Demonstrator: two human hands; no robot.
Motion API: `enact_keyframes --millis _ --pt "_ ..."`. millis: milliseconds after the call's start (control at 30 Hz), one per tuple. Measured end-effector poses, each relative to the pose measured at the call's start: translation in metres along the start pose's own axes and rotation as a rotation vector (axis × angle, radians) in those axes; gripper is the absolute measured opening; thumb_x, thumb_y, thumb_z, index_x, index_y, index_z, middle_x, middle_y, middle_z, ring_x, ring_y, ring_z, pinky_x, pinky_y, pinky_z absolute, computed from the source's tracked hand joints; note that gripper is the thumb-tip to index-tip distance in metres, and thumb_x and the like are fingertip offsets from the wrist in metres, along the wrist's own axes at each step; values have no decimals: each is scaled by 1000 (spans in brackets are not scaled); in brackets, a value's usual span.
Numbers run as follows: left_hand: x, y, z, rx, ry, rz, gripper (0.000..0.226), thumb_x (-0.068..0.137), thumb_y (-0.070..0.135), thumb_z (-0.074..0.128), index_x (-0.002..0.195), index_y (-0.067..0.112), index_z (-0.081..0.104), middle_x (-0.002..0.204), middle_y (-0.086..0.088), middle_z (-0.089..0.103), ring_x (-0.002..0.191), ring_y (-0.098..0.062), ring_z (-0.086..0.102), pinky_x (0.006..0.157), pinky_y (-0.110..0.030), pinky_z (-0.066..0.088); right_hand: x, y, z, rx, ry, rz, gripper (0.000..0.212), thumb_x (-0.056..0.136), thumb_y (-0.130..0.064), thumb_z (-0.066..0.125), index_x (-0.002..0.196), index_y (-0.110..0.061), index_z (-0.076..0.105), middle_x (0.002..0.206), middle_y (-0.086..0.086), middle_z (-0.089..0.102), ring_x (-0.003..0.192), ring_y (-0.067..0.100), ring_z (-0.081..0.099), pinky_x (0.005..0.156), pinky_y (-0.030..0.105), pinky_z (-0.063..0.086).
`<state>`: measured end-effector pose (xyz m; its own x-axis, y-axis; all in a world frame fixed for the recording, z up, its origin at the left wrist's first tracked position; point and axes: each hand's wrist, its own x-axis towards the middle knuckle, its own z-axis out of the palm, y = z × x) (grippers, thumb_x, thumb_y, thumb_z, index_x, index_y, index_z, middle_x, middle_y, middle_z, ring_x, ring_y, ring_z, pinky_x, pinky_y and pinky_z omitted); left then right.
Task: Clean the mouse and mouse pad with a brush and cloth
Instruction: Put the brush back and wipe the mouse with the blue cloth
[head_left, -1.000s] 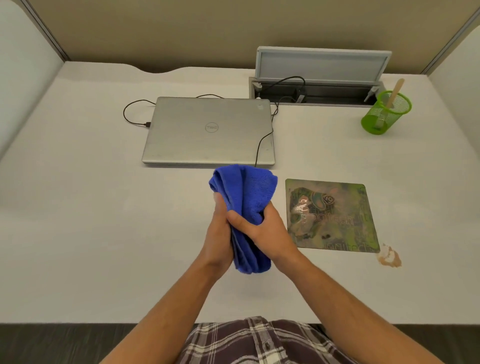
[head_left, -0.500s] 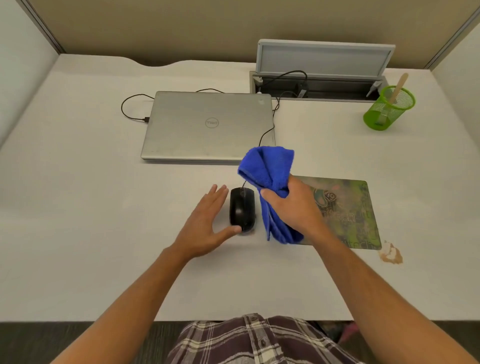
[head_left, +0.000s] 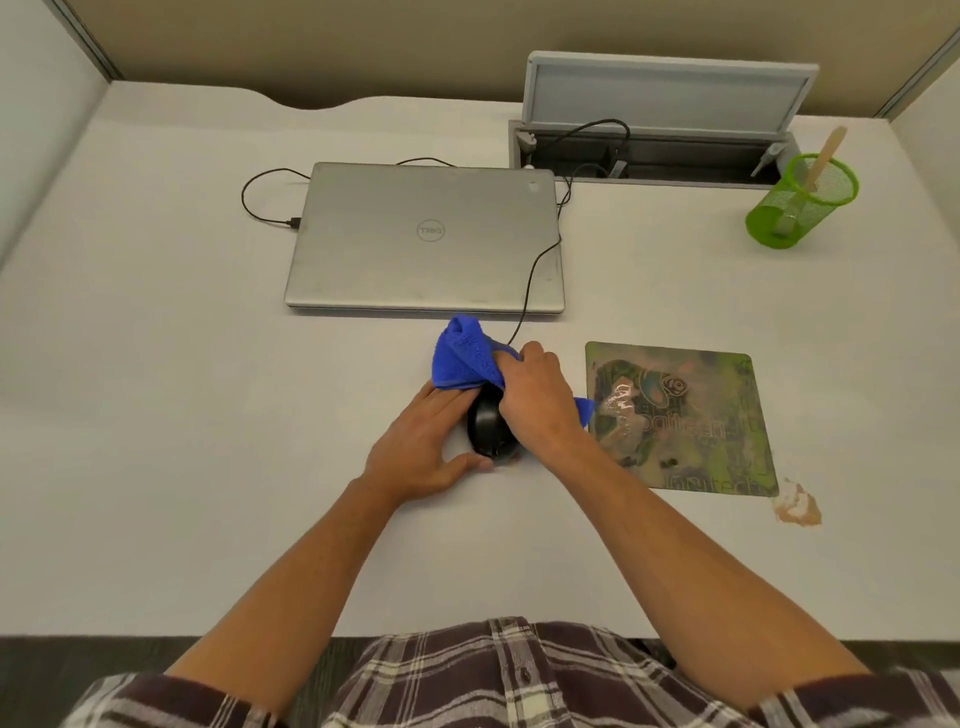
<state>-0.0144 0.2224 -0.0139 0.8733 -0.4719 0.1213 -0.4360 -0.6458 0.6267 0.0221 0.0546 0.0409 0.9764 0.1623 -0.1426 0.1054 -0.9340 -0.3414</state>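
Observation:
A black wired mouse (head_left: 488, 431) lies on the white desk (head_left: 156, 415), left of the green printed mouse pad (head_left: 685, 421). My left hand (head_left: 426, 447) cups the mouse from the left, thumb at its near end. My right hand (head_left: 535, 400) holds a bunched blue cloth (head_left: 465, 358) and presses it on the mouse's front half, which is hidden. A brush with a wooden handle (head_left: 826, 156) stands in the green mesh cup (head_left: 797, 208) at the far right.
A closed silver laptop (head_left: 426, 239) with a charging cable sits behind the mouse. An open cable tray (head_left: 654, 156) with a raised lid is at the back. A brownish smudge (head_left: 797, 506) marks the desk by the pad's near right corner.
My right hand has moved left with the cloth, from over the pad's edge onto the mouse. My left hand has closed in around the mouse's left side.

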Motion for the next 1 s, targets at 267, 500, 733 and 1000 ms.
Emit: enact_keyframes --millis 267,500,733,1000 --pt "0 -1 2 5 46 38 69 84 55 65 136 14 49 140 -3 51 135 -25 39 108 -45 37 -20 -2 0 110 -2 27 35 88 1 47 120 -9 56 98 10 45 82 21 38 68 30 34" --pt "-3 0 4 4 50 -19 55 82 46 71 127 19 58 134 -4 56 129 -24 45 104 -51 41 -48 -2 0 191 -32 29 36 86 2 50 119 -10 59 92 5 42 80 19 38 69 24 29" --pt "-4 0 4 -1 71 7 64 82 42 69 138 18 47 143 -10 49 136 -21 37 110 -51 36 -46 9 -30 411 -108 70 17 89 -9 57 75 -18 53 79 5 60 71 24 56 61 33 42" --pt "-3 -4 4 91 0 -11 85 85 60 60 150 12 32 156 -4 31 148 -17 18 121 -42 14 19 10 -10 204 -19 69 7 86 -4 55 89 -11 54 88 9 45 76 27 50 65 32 34"
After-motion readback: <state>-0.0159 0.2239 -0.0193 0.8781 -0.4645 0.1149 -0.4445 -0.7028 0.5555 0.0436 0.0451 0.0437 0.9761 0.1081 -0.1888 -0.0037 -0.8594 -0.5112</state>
